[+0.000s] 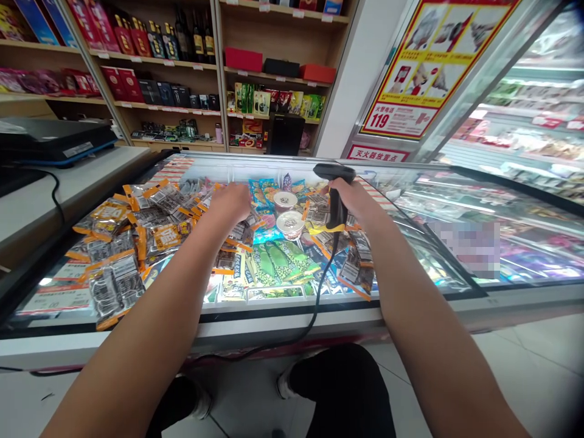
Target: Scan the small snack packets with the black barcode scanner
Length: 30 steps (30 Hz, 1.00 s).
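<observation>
My right hand (349, 196) grips a black barcode scanner (336, 204) by its handle, its head above the glass lid. A black cable runs from the handle down over the freezer's front edge. My left hand (233, 204) is closed over a heap of snack packets, its fingertips hidden behind the knuckles. Orange-edged, clear snack packets (166, 236) with dark contents lie piled to the left of it. More packets (358, 264) of the same kind lie below the scanner and my right hand.
Under the glass of the chest freezer (292, 316) are green bags (278, 260) and two white-lidded tubs (290, 222). A black weighing scale (57, 141) stands on the counter at left. Shelves with bottles (201, 39) and boxes rise behind. My legs are close to the freezer front.
</observation>
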Tool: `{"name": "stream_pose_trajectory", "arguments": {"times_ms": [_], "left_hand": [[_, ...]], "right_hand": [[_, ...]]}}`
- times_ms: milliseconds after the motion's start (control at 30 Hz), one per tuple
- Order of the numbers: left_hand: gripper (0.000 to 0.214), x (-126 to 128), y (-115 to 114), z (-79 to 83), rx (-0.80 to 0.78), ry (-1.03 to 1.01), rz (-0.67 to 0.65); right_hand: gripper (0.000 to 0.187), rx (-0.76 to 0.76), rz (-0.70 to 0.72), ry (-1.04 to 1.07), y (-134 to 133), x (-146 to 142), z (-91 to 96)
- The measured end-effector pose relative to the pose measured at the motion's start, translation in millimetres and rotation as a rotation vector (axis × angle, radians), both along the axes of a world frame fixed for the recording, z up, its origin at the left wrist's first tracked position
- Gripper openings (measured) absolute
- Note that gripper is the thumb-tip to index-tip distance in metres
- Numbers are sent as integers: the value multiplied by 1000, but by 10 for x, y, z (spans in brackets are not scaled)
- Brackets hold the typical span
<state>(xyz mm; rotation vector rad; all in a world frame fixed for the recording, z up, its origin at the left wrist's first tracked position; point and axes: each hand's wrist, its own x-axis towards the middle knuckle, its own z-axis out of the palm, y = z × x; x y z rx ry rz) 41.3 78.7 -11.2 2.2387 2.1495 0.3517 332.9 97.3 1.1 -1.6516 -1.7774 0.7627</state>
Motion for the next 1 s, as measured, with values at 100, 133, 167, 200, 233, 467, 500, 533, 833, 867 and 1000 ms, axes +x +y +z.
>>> {"name": "stream_pose_trajectory", "arguments": {"times_ms": [100, 133, 167, 200, 233, 467, 500, 533, 833, 867, 1000], "left_hand": [[33, -53, -52, 30, 26, 102, 106], [34, -73, -67, 33, 58, 122, 129], [33, -96, -80, 35, 93, 140, 139], [32, -122, -88, 39, 123, 155, 141], [31, -149, -93, 45, 140, 167, 142], [34, -56, -164, 101, 107, 234, 70], [39, 7, -190, 97, 76, 241, 64], [48, 70, -218, 88, 39, 252, 60], [52, 117, -331, 108, -122, 357, -7], [53, 72, -327, 140, -136, 356, 13], [56, -113, -282, 235, -179, 364, 129]], "right_hand": [[37, 20, -62, -140, 10, 10, -43], [36, 6, -57, -169, -1, -4, -47], [36, -2, -56, -195, -14, -20, -46], [36, -4, -58, -217, -25, -34, -41], [37, -1, -55, -235, -34, -46, -35], [37, 4, -38, -275, -26, -42, -18], [37, 2, -34, -267, -23, -37, -25], [36, 2, -26, -254, -18, -31, -34], [41, -65, 24, -284, -17, -56, -22], [41, -83, 32, -291, -26, -68, -10], [42, -132, 49, -300, -55, -103, 9]]}}
